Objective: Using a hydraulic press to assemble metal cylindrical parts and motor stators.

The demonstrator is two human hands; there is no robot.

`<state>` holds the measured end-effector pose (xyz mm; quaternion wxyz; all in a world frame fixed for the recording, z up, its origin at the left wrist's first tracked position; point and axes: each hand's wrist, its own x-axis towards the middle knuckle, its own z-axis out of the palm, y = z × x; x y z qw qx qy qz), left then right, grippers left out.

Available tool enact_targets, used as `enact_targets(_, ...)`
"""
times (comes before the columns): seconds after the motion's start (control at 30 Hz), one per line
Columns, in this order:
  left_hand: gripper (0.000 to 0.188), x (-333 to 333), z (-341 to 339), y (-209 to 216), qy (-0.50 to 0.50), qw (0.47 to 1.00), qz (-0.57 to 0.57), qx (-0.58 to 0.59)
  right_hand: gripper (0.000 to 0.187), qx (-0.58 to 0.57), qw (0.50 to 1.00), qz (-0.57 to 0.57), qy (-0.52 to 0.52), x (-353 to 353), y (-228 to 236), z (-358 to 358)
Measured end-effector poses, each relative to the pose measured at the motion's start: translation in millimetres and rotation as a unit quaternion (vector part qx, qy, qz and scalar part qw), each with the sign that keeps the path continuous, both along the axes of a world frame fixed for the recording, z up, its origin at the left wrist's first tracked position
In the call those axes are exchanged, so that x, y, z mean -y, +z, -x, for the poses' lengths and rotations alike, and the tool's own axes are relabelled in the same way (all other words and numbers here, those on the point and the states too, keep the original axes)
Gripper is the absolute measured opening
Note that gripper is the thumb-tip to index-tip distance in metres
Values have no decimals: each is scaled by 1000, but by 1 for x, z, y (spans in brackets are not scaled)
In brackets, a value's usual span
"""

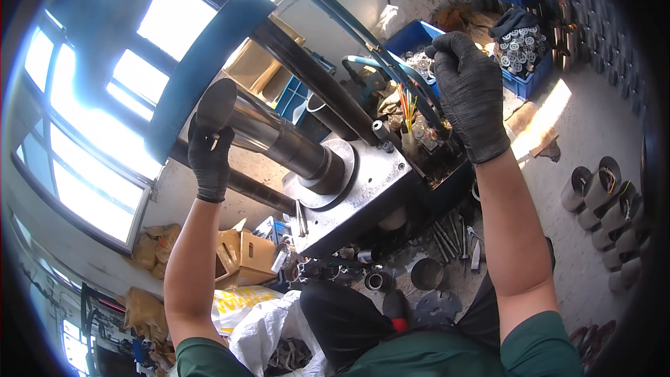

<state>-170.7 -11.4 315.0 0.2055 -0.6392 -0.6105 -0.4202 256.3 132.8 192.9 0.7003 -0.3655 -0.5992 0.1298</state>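
My left hand, in a black glove, is closed at the edge of a dark round plate. This plate sits at the upper end of a shiny metal cylinder, which stands on the pale round base of a press. A small bright spot shows among the left fingers; what it is I cannot tell. Raised on the right of the press, my right hand wears the same kind of glove. Its fingers are curled together, and anything inside them is hidden. Blue bars run behind it.
A dark post and a thick blue press head stand around the cylinder. Blue crates of small round parts lie beyond my right hand. Grey cylindrical housings stand on the right floor; tools and metal rings lie near my legs.
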Motion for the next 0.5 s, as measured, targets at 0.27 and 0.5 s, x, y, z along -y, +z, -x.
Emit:
enact_targets(0.27,43,-47,1,-2,-11,998,-22,-62,25,-6,996,-62,56,-7,-7,-1)
enact_targets(0.5,27,-66,20,29,203,979,2,28,44,73,997,19,3,4,6,-6)
